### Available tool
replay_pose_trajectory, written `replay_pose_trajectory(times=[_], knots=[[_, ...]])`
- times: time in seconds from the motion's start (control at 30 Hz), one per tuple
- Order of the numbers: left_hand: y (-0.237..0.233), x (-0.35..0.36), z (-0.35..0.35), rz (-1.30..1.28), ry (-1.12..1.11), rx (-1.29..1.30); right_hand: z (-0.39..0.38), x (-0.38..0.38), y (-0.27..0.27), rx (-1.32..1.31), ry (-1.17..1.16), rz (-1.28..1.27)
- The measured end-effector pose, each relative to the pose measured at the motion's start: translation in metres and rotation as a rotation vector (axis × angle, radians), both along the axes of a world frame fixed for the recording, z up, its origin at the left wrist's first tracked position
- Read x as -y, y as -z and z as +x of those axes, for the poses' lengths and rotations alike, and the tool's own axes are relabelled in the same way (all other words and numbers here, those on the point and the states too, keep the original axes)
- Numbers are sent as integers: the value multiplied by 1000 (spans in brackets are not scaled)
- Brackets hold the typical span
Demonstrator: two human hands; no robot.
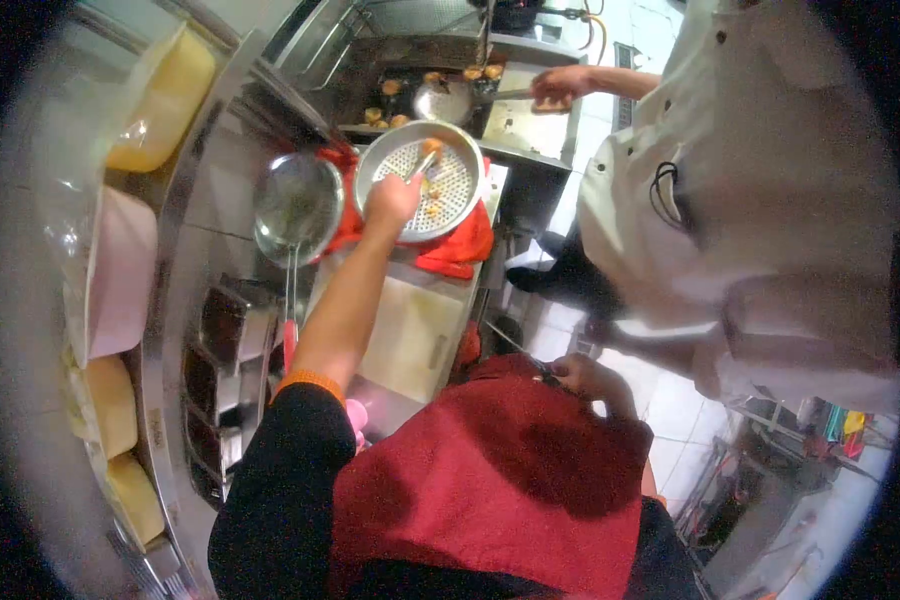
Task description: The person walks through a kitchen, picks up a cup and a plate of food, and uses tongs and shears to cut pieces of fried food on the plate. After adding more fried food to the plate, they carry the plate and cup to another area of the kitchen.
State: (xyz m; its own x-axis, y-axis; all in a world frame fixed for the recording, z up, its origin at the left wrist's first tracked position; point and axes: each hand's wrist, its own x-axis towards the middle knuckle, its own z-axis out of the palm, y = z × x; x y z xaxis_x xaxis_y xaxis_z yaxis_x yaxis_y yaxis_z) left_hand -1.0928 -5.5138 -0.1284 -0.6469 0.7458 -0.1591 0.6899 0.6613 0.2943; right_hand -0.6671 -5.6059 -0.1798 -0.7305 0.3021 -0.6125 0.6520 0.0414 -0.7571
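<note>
My left hand [393,200] reaches over a round perforated metal pan [365,165] and is closed on small metal tongs [425,166]. The tips of the tongs are at a browned piece of food [431,147] inside the pan, with smaller bits below it. The pan rests on a red cloth [455,245]. My right hand [582,378] is low beside my red apron, its fingers closed round a dark, thin thing that is too dim to make out.
A strainer [298,210] lies left of the pan, above a white cutting board [410,325]. Behind, a co-worker's hand [562,88] holds a skimmer [443,102] over a fryer with browned pieces. The co-worker stands close on the right. Food tubs [122,270] line the left shelf.
</note>
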Motion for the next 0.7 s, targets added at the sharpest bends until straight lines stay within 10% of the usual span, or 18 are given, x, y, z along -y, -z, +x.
replay_pose_trajectory(times=[0.37,0.7], knots=[[-4,40,-21,159,78,-82,-34,-11,-24,-31,-86,-55],[-139,306,7,278,-156,144,-126,16,-55,-407,-312,-96]])
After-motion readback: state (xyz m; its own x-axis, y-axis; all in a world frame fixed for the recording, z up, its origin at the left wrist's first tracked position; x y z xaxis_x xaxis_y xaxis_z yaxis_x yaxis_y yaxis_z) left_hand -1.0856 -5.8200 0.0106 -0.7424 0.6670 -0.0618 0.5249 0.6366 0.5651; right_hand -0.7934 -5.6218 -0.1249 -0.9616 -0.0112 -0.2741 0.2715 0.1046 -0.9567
